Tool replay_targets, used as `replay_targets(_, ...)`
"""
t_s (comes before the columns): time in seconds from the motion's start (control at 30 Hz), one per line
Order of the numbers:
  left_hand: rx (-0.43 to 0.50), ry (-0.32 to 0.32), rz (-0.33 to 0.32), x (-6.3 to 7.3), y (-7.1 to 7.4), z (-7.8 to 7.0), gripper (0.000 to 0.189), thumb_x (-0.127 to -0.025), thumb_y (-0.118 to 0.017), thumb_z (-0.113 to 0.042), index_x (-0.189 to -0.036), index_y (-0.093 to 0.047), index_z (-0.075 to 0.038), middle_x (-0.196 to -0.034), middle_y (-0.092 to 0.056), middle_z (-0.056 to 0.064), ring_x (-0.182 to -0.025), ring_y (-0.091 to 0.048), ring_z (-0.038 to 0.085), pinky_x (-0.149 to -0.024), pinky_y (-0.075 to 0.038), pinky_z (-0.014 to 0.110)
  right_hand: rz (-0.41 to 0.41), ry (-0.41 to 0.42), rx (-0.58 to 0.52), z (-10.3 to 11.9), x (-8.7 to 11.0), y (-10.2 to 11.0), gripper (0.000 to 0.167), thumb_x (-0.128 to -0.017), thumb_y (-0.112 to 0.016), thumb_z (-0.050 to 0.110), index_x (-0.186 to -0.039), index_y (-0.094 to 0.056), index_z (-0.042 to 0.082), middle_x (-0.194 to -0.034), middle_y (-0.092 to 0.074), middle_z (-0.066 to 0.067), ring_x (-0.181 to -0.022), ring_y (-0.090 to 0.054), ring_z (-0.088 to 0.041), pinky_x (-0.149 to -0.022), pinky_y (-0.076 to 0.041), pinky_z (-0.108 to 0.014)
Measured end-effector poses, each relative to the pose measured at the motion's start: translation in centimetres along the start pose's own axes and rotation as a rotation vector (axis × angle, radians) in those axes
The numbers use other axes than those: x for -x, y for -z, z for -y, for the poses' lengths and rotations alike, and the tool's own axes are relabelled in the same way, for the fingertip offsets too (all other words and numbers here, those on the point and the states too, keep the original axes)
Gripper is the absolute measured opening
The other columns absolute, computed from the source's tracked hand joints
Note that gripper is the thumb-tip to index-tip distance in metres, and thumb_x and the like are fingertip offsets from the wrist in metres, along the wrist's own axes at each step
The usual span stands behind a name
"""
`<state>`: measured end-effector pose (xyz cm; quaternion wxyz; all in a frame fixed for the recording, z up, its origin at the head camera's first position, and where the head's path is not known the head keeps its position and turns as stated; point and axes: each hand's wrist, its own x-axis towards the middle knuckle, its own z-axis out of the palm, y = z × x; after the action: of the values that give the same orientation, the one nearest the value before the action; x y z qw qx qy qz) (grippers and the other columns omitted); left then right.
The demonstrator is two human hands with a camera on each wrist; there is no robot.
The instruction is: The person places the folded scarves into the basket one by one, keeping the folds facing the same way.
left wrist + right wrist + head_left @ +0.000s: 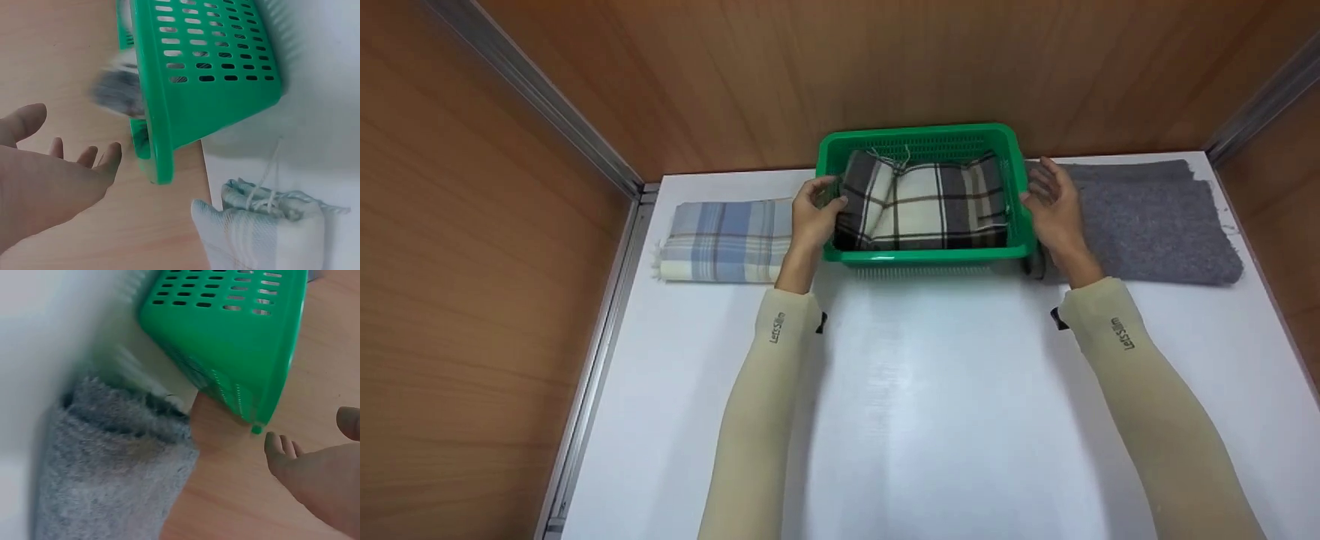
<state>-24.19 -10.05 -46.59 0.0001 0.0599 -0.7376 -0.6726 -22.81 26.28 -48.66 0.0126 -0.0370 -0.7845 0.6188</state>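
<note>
A green plastic basket [922, 256] with slotted walls stands against the back panel. Inside it lies a folded plaid cloth [919, 206] in dark grey, cream and brown, with some fringe at the back. My left hand [814, 221] is at the basket's left rim, thumb and fingers spread apart. In the left wrist view, this hand [53, 180] shows a gap between its fingertips and the green rim. At the opposite side, my right hand [1057, 214] has its fingers loosely bent beside the right rim. The right wrist view shows its fingertips [274, 444] close to the rim's corner, gripping nothing.
Left of the basket, a folded blue, white and cream plaid cloth [724, 244] lies on the white table [915, 390]. A folded grey cloth [1155, 225] lies to the right, partly behind my right hand. Wood-grain panels [885, 67] enclose the back and sides.
</note>
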Motion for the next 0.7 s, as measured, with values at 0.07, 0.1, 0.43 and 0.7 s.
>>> replay_targets(0.07, -0.025, -0.01, 0.003, 0.1, 0.0, 0.1, 0.041, -0.105, -0.061, -0.001, -0.146, -0.056, 0.001, -0.156, -0.05, 0.017, -0.151, -0.04, 0.033, -0.119, -0.037, 0.041, -0.01, 0.006, 0.018, -0.2, 0.1, 0.2, 0.066, -0.111, -0.051, 0.007, -0.169, -0.021, 0.011, -0.171, -0.03, -0.018, -0.157, -0.032, -0.032, -0.125, -0.032, -0.042)
replay_targets(0.1, -0.027, -0.015, 0.005, 0.2, 0.0, 0.1, 0.04, -0.105, -0.06, -0.001, -0.145, -0.056, 0.0, -0.156, -0.05, 0.017, -0.151, -0.04, 0.034, -0.119, -0.038, 0.041, -0.014, 0.011, 0.02, -0.3, 0.1, 0.3, 0.065, -0.111, -0.05, 0.006, -0.169, -0.022, 0.01, -0.17, -0.031, -0.018, -0.157, -0.032, -0.032, -0.125, -0.032, -0.042)
replay_targets(0.43, -0.021, -0.034, 0.046, 1.1, -0.7, 1.4, 0.04, -0.106, -0.059, -0.001, -0.145, -0.055, 0.005, -0.153, -0.052, 0.025, -0.145, -0.046, 0.037, -0.117, -0.04, 0.044, -0.046, 0.086, 0.022, -1.3, 1.4, 1.8, 0.052, -0.11, -0.051, 0.004, -0.16, -0.038, 0.001, -0.162, -0.042, -0.022, -0.152, -0.04, -0.033, -0.124, -0.034, -0.041)
replay_targets(0.7, -0.005, -0.036, 0.053, 2.4, -2.2, 1.9, 0.036, -0.105, -0.059, 0.002, -0.141, -0.057, 0.005, -0.146, -0.058, 0.024, -0.136, -0.054, 0.035, -0.111, -0.045, 0.041, -0.085, 0.06, 0.027, -2.8, 2.5, 3.7, 0.05, -0.11, -0.053, 0.005, -0.158, -0.041, 0.002, -0.157, -0.047, -0.018, -0.149, -0.043, -0.031, -0.112, -0.043, -0.022)
